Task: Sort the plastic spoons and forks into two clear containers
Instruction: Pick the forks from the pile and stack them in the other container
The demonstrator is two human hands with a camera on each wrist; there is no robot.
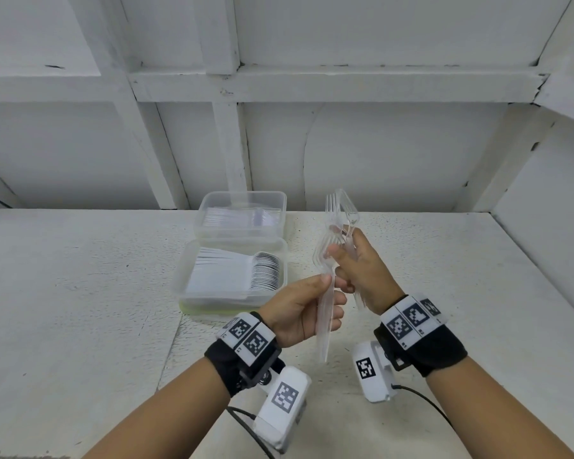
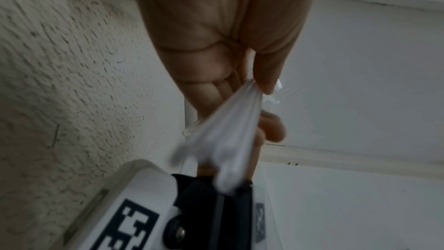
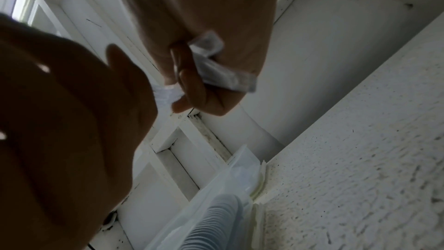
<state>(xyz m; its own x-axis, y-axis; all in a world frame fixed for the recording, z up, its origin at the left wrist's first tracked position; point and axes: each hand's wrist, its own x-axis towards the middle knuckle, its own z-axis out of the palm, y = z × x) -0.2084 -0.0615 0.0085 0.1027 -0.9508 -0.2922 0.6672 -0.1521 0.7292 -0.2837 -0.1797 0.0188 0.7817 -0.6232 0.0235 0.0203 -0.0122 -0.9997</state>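
Left hand point(image 2: 216, 45) is pinching a blurry bunch of clear plastic cutlery handles point(image 2: 225, 136) between thumb and fingers point(image 2: 272, 126), with rough speckled white tabletop point(image 2: 60, 83) on the left and a plain white wall point(image 2: 360, 83) behind.

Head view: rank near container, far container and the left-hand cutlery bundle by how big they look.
1. Near container, largest.
2. Far container; being farther off may shrink it.
3. Cutlery bundle in the left hand, smallest.

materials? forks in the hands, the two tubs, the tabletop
Clear forks: transparent glossy plastic, wall visible through the tines.
Two clear rectangular tubs: translucent, slightly frosted plastic, contents visible through the walls.
White tabletop: matte, pitted and rough, probably painted board or concrete; can't tell which.
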